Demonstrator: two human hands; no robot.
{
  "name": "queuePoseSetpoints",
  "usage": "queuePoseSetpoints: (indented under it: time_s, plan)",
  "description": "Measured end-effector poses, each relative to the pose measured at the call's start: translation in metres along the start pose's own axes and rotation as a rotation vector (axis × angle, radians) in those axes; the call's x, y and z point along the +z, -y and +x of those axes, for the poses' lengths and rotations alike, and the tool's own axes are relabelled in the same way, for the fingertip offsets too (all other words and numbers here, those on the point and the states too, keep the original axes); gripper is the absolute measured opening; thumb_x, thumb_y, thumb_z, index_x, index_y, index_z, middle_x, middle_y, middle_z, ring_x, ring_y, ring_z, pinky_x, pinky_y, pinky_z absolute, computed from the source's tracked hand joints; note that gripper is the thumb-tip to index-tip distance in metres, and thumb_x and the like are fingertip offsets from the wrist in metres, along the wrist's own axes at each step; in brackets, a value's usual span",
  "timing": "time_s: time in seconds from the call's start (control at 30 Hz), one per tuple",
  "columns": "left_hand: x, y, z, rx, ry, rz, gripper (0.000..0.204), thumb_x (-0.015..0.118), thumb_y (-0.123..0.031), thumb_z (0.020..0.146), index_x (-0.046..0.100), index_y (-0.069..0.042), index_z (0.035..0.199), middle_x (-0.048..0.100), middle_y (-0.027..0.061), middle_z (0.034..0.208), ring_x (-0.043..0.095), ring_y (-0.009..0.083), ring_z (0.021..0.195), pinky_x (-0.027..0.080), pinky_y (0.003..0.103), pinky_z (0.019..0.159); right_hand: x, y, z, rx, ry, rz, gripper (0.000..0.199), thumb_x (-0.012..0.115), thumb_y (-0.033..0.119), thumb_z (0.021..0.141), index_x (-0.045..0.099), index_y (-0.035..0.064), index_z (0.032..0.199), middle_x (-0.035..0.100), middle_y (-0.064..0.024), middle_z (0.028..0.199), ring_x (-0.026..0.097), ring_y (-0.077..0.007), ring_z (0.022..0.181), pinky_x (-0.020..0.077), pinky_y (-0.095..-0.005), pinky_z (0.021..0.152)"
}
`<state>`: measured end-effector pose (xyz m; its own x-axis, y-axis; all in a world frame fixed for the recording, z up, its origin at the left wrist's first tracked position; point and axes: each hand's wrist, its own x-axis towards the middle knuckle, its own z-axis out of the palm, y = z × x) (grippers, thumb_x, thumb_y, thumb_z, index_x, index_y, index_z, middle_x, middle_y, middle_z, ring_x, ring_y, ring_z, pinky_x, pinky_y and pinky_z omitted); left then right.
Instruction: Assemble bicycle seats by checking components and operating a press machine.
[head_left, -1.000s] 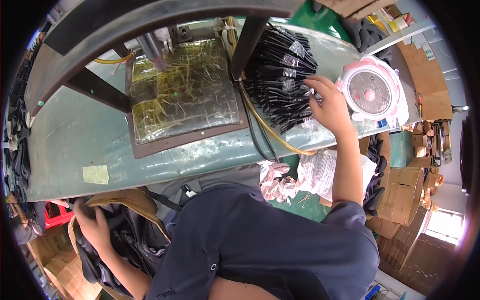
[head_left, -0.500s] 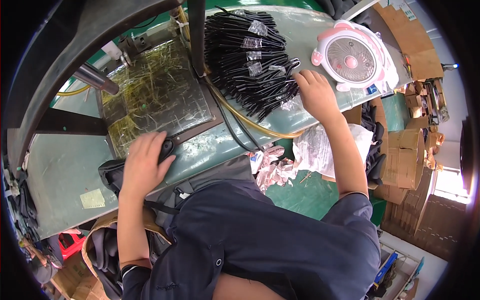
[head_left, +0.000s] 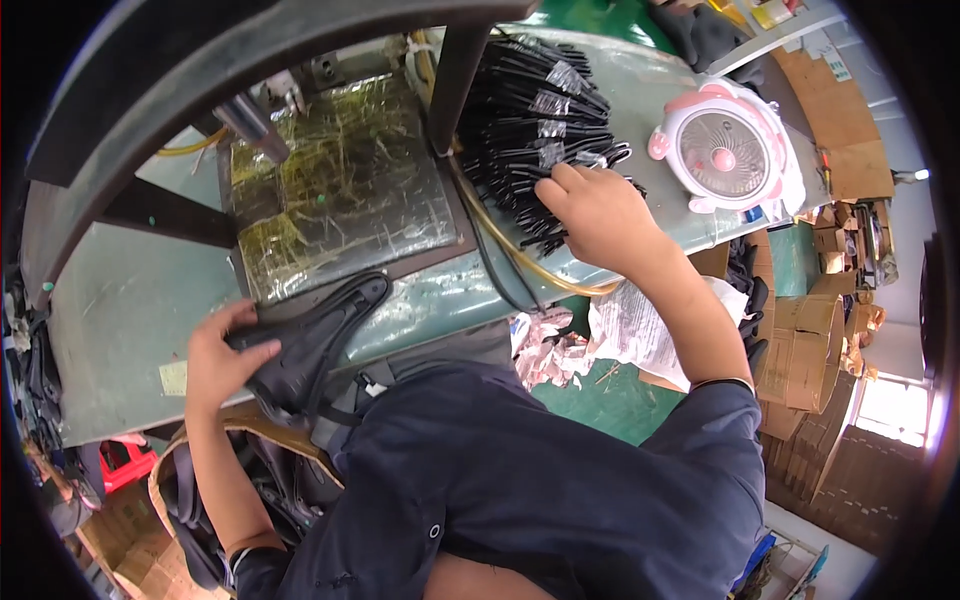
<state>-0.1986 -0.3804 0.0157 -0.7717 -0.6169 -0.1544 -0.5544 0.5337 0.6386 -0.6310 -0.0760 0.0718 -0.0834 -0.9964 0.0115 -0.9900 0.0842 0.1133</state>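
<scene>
A black bicycle saddle [head_left: 300,352] lies tilted across the table's near edge, its narrow nose pointing up and right. My left hand [head_left: 222,350] grips its wide end, the thumb on top and the fingers around the far side. Farther right, a large pile of thin black bent rods [head_left: 520,120] lies in taped bundles. My right hand [head_left: 605,215] is curled over the near right end of this pile, closed on the rods. Its palm side is hidden, so how many rods it holds does not show.
A dark frame [head_left: 458,90] with a metal cylinder [head_left: 255,128] rises over a tape-covered plate [head_left: 340,190]. A yellow hose [head_left: 530,268] crosses the table. A pink and white fan [head_left: 722,150] stands at right. More saddles fill a box [head_left: 265,470] below left.
My left hand has moved left to the saddle's wide end, and the saddle has turned so more of it shows. The right hand has moved nearer, over the rods. The view has shifted.
</scene>
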Motion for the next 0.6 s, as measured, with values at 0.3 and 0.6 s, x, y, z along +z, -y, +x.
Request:
queuePoseSetpoints:
  time_s: [0.3,0.6]
  plan:
    - [0.047,0.015,-0.077,-0.295,0.214,-0.760,0.043,0.083,-0.021,0.092,0.068,0.001,0.125,0.069,0.0036,0.115,0.060,0.0137,0.111,0.048,0.033,0.101,-0.050,0.047,-0.031,0.207,-0.066,1.071,0.061,0.094,0.000,0.071,0.068,0.0020,0.125,0.065,-0.0013,0.099,0.053,-0.0064,0.070,0.0459,-0.0253,0.065]
    - [0.066,-0.029,-0.046,0.040,0.203,-1.001,0.043,0.068,-0.025,0.106,0.066,0.000,0.139,0.071,0.0063,0.130,0.065,0.0151,0.119,0.051,0.030,0.103,0.010,0.140,0.017,-0.222,-0.208,1.077,0.029,0.084,0.004,0.086,0.082,0.0039,0.115,0.049,-0.0031,0.065,0.048,-0.0150,0.053,0.0362,-0.0315,0.049]
